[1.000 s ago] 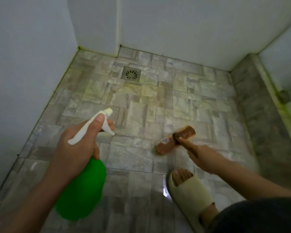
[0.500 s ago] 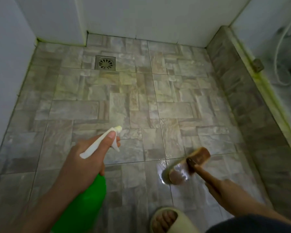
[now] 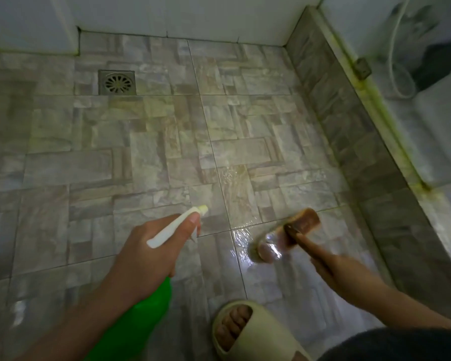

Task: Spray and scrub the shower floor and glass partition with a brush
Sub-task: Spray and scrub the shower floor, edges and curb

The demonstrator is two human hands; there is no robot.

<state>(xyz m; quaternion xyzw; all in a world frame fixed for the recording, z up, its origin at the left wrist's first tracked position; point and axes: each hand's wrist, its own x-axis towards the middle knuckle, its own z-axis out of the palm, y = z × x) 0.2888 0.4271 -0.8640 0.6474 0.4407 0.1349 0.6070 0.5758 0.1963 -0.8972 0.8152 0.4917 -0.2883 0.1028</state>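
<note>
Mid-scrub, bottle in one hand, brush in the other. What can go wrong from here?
1. Slip: the wet glossy patch lies just ahead of the slipper.
2. The right hand holds the brush by its handle; the head may skid on that patch.
3. The left hand aims the spray bottle at the floor; a stray squeeze could wet more of it.

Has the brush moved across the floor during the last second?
Yes. The brush has slid farther from the drain, rightward toward the raised curb.
</note>
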